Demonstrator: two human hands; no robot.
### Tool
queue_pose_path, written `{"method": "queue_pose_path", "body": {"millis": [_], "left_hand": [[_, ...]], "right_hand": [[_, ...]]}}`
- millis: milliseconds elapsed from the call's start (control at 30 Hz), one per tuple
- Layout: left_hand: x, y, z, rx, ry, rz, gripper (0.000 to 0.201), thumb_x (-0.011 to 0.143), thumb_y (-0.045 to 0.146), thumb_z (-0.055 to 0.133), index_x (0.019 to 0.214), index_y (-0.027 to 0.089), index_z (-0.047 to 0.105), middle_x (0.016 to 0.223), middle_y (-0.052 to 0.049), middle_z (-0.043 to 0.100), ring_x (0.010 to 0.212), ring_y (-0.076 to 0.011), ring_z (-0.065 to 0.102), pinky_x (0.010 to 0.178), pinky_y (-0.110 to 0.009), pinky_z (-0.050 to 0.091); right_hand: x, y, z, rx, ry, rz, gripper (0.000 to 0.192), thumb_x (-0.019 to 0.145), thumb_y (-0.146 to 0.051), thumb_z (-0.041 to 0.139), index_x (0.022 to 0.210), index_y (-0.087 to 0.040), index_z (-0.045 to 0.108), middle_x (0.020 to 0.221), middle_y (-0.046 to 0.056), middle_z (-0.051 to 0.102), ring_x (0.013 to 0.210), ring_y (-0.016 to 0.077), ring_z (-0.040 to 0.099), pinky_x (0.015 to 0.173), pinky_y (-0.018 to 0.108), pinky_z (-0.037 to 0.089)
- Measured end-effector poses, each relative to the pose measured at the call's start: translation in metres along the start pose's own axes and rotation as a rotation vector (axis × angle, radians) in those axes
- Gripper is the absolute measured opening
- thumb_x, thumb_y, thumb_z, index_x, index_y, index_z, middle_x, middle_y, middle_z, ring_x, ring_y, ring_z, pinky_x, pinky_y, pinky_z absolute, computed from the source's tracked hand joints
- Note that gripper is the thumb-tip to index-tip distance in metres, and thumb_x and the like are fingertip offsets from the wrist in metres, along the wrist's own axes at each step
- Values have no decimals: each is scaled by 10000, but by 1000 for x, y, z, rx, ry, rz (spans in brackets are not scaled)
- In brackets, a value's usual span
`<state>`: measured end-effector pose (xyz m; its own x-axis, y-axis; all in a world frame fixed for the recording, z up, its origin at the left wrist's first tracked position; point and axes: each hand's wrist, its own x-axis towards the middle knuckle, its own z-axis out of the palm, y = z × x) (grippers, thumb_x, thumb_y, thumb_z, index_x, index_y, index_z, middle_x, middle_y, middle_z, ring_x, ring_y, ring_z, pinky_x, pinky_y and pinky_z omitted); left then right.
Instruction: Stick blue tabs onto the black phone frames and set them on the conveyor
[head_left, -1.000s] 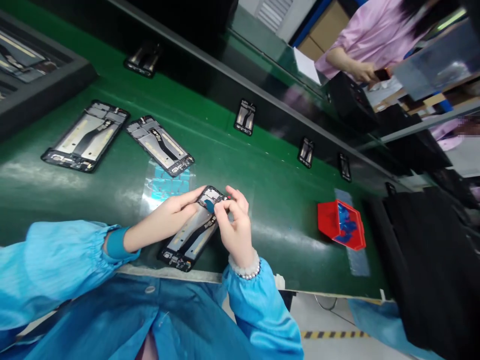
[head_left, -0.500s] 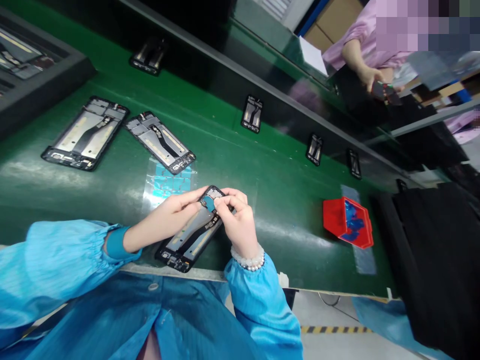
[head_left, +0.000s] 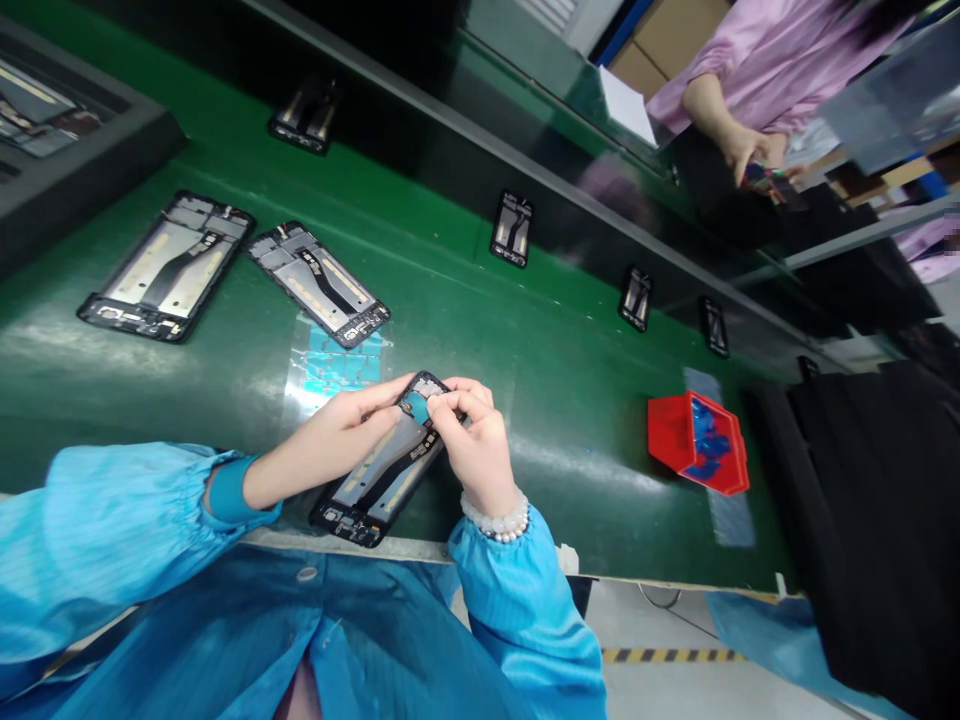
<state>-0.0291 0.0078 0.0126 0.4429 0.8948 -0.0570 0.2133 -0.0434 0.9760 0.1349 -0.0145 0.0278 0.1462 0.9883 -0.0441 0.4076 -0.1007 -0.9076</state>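
An opened phone frame [head_left: 390, 465] with a black flex cable lies tilted at the bench's front edge, between my hands. My left hand [head_left: 352, 425] is closed on its upper left side, thumb on the inner face. A blue sticker [head_left: 417, 404] lies near the top end of the frame. My right hand [head_left: 476, 430] pinches at this sticker's right edge with thumb and forefinger; its other fingers rest by the frame's right side. Just beyond the frame is a clear sheet with blue stickers [head_left: 341, 365]. Two more phone frames, one left [head_left: 169, 268] and one nearer [head_left: 322, 285], lie behind it.
A red bin [head_left: 670, 432] holding blue film pieces stands at right, beside a black covered stack [head_left: 885, 520]. A dark tray [head_left: 82, 190] is at far left. Several phone frames [head_left: 513, 228] line the bench's back. Across the barrier, a co-worker's hand [head_left: 746, 150] holds a small part.
The row of phone frames at the back has shifted slightly right. My hands stay almost in place at the blue sticker. The co-worker's hands have moved a little.
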Motion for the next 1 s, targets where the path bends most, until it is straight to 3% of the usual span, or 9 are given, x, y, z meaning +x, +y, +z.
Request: {"method": "queue_pose_path", "body": {"millis": [333, 467, 600, 733, 867, 1000], "left_hand": [[-2, 1, 1, -53, 9, -62, 448, 853, 353, 515, 1272, 209, 588, 1302, -36, 605, 1194, -237, 562, 1018, -335, 442], [1, 7, 4, -110, 29, -138, 390, 837, 369, 525, 1173, 198, 623, 1057, -52, 726, 932, -213, 678, 761, -271, 557], [5, 11, 8, -128, 54, -135, 268, 825, 363, 548, 1024, 197, 618, 773, 7, 718, 658, -142, 650, 539, -195, 497], [4, 14, 10, -46, 115, -86, 182, 833, 293, 527, 966, 192, 599, 637, 55, 642, 595, -112, 608, 506, -173, 453], [2, 15, 10, -34, 118, -79, 180, 851, 304, 523, 976, 189, 582, 661, 51, 640, 595, -110, 600, 497, -176, 441], [1, 14, 10, -41, 120, -86, 202, 854, 332, 529, 990, 191, 578, 639, 43, 617, 630, -137, 619, 525, -199, 462]], "right_hand": [[0, -1, -2, -19, -9, -4, 215, 780, -265, 584, 572, -210, 574, 901, 47, 614, 986, 197, 513, 927, 372, 393], [-1, -1, -2, -29, -15, -20, 207, 780, -253, 590, 578, -211, 580, 901, 47, 614, 982, 196, 513, 922, 371, 399], [-2, -4, -2, -64, -5, -73, 201, 791, -238, 592, 593, -209, 586, 888, 41, 614, 971, 185, 521, 914, 356, 406], [-4, -6, -3, -57, -15, -125, 184, 816, -227, 574, 634, -196, 584, 904, 44, 592, 921, 159, 547, 861, 315, 432], [-5, -6, -4, -40, -54, -193, 173, 851, -226, 538, 682, -191, 560, 924, 43, 582, 859, 133, 577, 781, 271, 457], [-5, -5, -5, -107, -71, -262, 165, 880, -224, 500, 720, -199, 529, 952, 51, 596, 904, 138, 587, 814, 279, 453]]}}
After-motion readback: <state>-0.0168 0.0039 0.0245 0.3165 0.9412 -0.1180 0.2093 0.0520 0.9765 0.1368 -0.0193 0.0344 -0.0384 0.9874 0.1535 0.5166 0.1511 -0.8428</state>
